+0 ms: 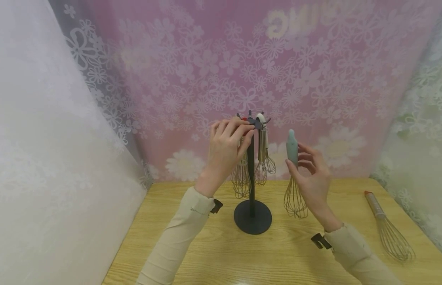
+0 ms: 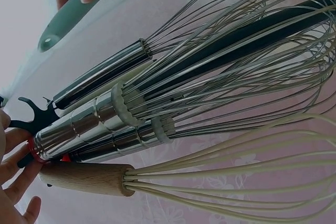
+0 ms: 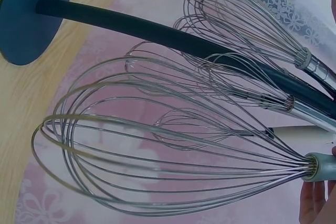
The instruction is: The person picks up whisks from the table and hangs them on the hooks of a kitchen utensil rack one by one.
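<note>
My right hand (image 1: 316, 180) grips a wire whisk by its pale green handle (image 1: 292, 149), upright with the wires down, right of a black whisk stand (image 1: 252, 223). My left hand (image 1: 226, 138) is at the stand's top, thumb and fingers pinching around a hook arm. Several whisks hang from the hooks. In the left wrist view these include a steel-handled whisk (image 2: 79, 127) with a red ring beside the fingertips, and a wooden-handled whisk (image 2: 86, 178) with cream wires. A white-handled whisk (image 3: 299, 134) hangs behind the green one in the right wrist view.
Another whisk (image 1: 377, 206), grey-handled with a red end, lies on the wooden table (image 1: 206, 257) at the right. A pink floral backdrop (image 1: 192, 79) stands behind, with pale panels at both sides.
</note>
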{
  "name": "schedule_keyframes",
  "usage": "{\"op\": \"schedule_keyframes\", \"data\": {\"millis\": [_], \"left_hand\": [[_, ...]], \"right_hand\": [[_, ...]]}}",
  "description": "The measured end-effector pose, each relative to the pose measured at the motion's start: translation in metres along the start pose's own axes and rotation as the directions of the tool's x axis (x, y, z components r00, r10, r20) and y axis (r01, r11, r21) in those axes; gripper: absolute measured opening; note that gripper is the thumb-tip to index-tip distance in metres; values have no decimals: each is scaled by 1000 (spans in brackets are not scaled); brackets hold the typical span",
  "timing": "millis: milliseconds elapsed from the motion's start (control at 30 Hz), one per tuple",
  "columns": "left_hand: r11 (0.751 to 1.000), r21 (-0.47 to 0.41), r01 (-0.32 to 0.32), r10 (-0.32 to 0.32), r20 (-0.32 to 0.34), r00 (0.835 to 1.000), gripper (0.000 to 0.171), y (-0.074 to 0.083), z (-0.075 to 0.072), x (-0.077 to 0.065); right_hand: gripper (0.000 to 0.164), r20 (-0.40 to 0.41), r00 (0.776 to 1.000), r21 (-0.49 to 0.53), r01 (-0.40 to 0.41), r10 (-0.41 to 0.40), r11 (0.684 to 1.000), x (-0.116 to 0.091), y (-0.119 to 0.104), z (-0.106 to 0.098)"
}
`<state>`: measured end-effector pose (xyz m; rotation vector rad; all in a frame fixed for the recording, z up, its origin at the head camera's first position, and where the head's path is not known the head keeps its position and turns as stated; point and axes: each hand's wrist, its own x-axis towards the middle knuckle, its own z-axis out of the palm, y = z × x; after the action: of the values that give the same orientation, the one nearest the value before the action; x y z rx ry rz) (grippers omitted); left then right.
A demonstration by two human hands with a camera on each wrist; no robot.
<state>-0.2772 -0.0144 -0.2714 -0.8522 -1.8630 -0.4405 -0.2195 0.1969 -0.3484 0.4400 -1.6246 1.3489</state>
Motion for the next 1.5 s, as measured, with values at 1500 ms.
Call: {"op": "schedule_keyframes", "data": {"millis": [1500], "left_hand": [[999, 23, -22, 22, -1, 1000, 20, -1, 0, 1]], "right_hand": [[54, 121, 990, -40, 71, -66, 997, 22, -6, 29]]}}
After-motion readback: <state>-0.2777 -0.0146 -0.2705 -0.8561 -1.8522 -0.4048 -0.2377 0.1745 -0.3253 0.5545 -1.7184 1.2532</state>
